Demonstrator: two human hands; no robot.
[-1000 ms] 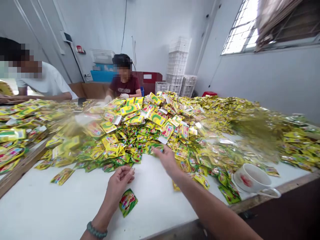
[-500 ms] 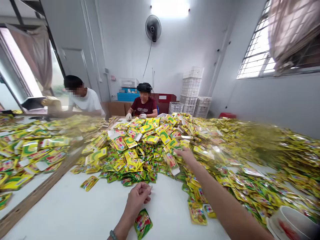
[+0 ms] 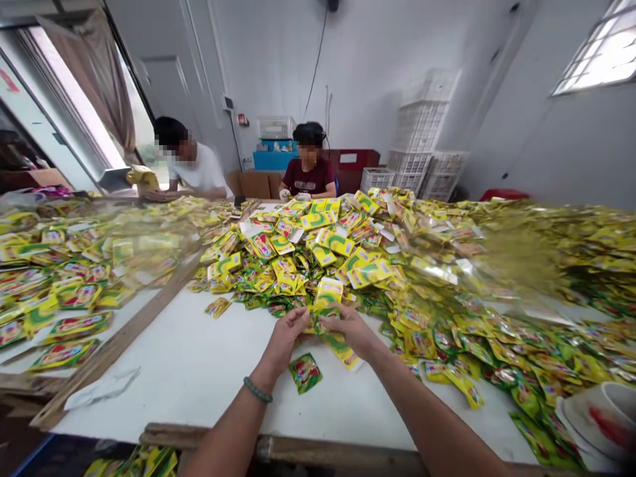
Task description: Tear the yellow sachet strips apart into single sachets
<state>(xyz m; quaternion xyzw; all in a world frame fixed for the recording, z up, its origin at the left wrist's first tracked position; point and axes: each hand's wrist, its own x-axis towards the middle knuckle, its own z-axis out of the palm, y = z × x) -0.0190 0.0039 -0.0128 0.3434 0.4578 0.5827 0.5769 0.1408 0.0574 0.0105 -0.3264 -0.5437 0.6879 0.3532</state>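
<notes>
My left hand (image 3: 285, 336) and my right hand (image 3: 352, 329) meet over the white table (image 3: 199, 371), both closed on a yellow and green packet (image 3: 325, 298) held up between them. A second yellow packet (image 3: 342, 350) hangs under my right hand. One small green sachet (image 3: 305, 372) lies flat on the table just below my hands. A huge heap of yellow and green packets (image 3: 348, 252) covers the table right behind my hands.
A white cup on a saucer (image 3: 603, 421) stands at the near right edge. A wooden strip (image 3: 119, 341) separates a second table of packets (image 3: 59, 278) on the left. Two people (image 3: 308, 169) sit at the far side. White crates (image 3: 422, 132) are stacked by the back wall.
My right hand drew back from the heap with a packet, and my left hand rose from the table to meet it. The view swung left and down.
</notes>
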